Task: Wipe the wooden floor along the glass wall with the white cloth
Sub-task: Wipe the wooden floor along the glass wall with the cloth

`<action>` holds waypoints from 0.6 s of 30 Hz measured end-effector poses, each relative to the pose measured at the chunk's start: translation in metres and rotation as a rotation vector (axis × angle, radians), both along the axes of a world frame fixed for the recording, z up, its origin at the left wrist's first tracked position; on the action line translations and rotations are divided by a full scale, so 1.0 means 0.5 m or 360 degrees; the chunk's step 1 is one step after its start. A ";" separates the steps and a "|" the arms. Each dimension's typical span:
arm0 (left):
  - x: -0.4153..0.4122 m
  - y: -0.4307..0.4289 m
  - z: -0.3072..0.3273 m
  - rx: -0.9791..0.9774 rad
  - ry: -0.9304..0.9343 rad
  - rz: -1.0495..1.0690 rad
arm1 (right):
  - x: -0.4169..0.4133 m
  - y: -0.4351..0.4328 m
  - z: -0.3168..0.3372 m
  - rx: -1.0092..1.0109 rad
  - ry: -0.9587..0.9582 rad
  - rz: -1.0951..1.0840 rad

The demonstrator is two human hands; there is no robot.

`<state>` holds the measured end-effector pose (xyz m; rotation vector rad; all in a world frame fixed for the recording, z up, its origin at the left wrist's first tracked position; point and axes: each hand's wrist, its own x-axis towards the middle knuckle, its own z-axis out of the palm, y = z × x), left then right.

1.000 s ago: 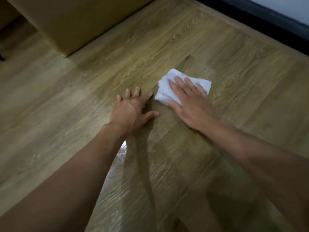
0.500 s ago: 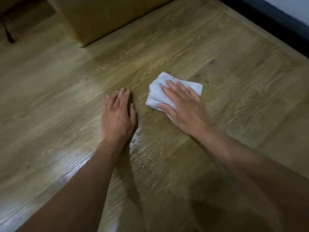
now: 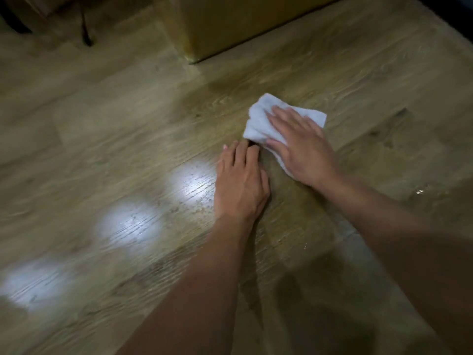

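A folded white cloth [image 3: 258, 119] lies flat on the wooden floor [image 3: 128, 119]. My right hand [image 3: 302, 144] lies on top of it with straight fingers and presses it down; part of the cloth shows past the fingertips and under the palm. My left hand [image 3: 240, 183] rests flat on the boards just left of the cloth, fingers together, their tips close to the cloth's near edge. The dark base of the glass wall [image 3: 450, 16] runs along the top right corner.
A large tan box or cabinet [image 3: 230, 24] stands on the floor straight ahead. A thin dark furniture leg [image 3: 85, 29] is at the top left. Bright patches of reflected light [image 3: 130, 224] lie on the boards to the left. The frame is motion-blurred.
The view has swung left, so both hands and the cloth now sit further right. My left hand has drawn closer to the cloth. Light patches have come into view on the left.
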<state>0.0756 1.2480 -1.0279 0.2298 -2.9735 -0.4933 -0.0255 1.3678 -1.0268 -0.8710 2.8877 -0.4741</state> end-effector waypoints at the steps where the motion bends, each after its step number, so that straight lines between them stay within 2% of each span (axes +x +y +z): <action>1: 0.001 0.001 -0.002 0.0006 -0.0008 -0.0007 | -0.005 0.017 0.000 -0.0007 0.0008 -0.0070; 3: 0.001 -0.001 -0.005 0.0036 -0.0001 0.0014 | -0.028 0.011 0.001 -0.0012 -0.0025 -0.0273; 6: 0.002 -0.007 0.002 0.0119 0.0039 0.0035 | -0.068 -0.090 0.008 0.0133 -0.0182 -0.0593; 8: 0.003 -0.012 0.015 0.0403 0.0133 0.0063 | -0.087 -0.168 0.015 0.0198 -0.0292 -0.0560; 10: 0.022 -0.039 0.024 0.0642 0.0234 0.0224 | -0.076 -0.224 0.024 0.0200 -0.0345 -0.0280; 13: 0.076 -0.105 0.010 0.0549 0.0333 0.0389 | -0.024 -0.200 0.030 0.0121 -0.0341 0.0107; 15: 0.105 -0.131 0.000 0.0402 0.0323 0.0304 | -0.010 -0.137 0.029 0.0031 -0.0267 0.0223; 16: 0.107 -0.134 -0.002 0.0308 0.0283 0.0238 | -0.022 -0.120 0.027 0.0019 -0.0233 0.0170; 18: 0.097 -0.131 -0.005 0.0167 0.0171 0.0160 | -0.062 -0.147 0.021 0.0055 -0.0200 -0.0147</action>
